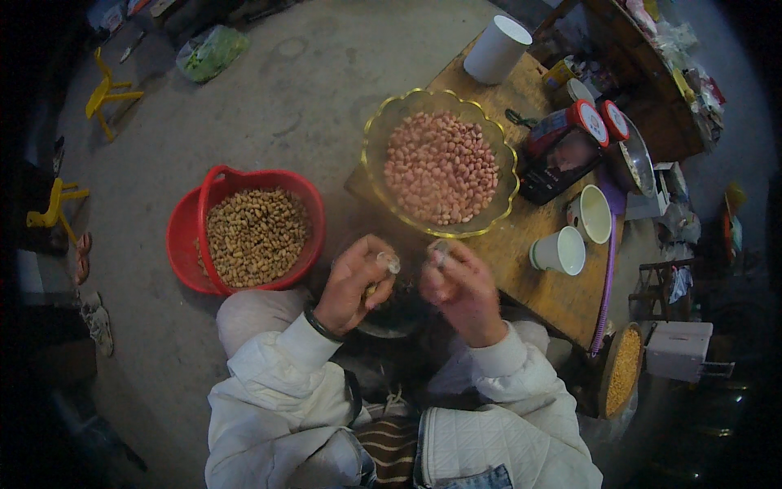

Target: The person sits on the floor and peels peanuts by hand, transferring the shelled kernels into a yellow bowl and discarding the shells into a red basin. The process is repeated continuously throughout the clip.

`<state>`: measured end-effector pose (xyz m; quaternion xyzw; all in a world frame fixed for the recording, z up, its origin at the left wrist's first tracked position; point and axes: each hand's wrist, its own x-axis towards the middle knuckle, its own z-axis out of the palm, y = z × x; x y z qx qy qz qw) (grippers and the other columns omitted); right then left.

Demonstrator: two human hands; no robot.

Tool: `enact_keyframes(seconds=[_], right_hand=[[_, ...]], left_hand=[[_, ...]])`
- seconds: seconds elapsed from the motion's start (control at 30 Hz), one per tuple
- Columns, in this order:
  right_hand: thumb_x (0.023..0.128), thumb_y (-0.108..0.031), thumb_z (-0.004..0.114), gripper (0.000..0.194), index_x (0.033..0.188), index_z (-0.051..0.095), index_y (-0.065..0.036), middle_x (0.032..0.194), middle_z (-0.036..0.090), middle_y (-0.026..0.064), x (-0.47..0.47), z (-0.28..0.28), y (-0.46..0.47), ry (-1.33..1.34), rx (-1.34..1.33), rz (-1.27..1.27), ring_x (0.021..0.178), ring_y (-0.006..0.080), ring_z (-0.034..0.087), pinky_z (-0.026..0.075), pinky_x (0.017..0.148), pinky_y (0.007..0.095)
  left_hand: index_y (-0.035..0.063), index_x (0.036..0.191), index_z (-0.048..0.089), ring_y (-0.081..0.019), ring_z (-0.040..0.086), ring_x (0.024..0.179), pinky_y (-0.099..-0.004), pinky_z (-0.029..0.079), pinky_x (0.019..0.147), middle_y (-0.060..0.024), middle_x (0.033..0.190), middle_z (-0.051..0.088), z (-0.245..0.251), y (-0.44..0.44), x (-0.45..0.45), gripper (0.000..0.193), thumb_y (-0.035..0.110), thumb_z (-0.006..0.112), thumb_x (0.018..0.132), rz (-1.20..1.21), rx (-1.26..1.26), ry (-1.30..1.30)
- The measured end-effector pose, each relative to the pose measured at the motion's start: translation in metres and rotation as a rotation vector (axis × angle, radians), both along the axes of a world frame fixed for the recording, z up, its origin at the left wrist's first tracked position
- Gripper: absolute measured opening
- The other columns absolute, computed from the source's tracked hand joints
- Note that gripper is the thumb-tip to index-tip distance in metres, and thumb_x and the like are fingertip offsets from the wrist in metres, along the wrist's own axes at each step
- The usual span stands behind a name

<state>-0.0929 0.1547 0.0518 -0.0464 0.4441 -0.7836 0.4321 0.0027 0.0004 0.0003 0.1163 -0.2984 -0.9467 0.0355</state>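
In front of my lap, my left hand (356, 284) is curled with an unshelled peanut (371, 290) against its fingers. A small pale, translucent piece (388, 263) shows at its thumb tip; I cannot tell what it is. My right hand (462, 287) is raised opposite, fingers bent and blurred, with a similar pale bit (441, 252) at the fingertips. Below and between them sits a dark round container (391, 321), largely hidden. A red plastic basket (183, 244) of unshelled peanuts (259, 235) stands left. Beyond my hands, a clear gold-rimmed bowl (374, 177) holds shelled pink peanuts (443, 168).
The wooden table (544, 299) at right bears two paper cups (559, 250) (591, 214), a phone (559, 165) leaning on red-lidded jars (589, 122), and a white cylinder (498, 49). A basket of yellow kernels (624, 370) is at lower right. Yellow stools (110, 96) stand far left.
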Motion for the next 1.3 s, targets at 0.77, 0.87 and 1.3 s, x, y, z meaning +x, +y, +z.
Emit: enact_keyframes(seconds=[0.77,0.87,1.3], right_hand=[[0.076,-0.008,0.074,0.026,0.1,0.066,-0.007,0.08,0.062,0.0087,-0.021,0.021,0.012,1.511,0.567,0.075,0.066,0.0244,0.063,0.05,0.056,0.0336],[0.073,-0.004,0.073,0.029,0.102,0.066,-0.007,0.087,0.062,0.0092,-0.02,0.018,-0.002,1.679,0.366,0.121,0.074,0.0274,0.063,0.051,0.06,0.0352],[0.072,0.002,0.071,0.025,0.096,0.064,-0.004,0.09,0.062,0.0107,-0.015,0.004,-0.004,1.613,0.358,-0.034,0.08,0.0307,0.063,0.051,0.066,0.038]], left_hand=[[0.0045,0.102,0.053,-0.0051,0.042,0.052,-0.0189,0.032,0.046,-0.0032,0.084,0.055,0.003,-0.001,0.0,0.014,0.014,0.058,0.095,-0.125,-0.132,-0.014],[0.0047,0.104,0.053,-0.0046,0.042,0.053,-0.0185,0.033,0.046,-0.0025,0.084,0.056,0.002,0.0,-0.001,0.015,0.014,0.059,0.094,-0.171,-0.151,-0.029],[0.0046,0.106,0.054,-0.0048,0.041,0.053,-0.0187,0.031,0.045,-0.0014,0.079,0.054,-0.004,-0.002,0.001,0.016,0.017,0.056,0.096,-0.215,-0.168,-0.03]])
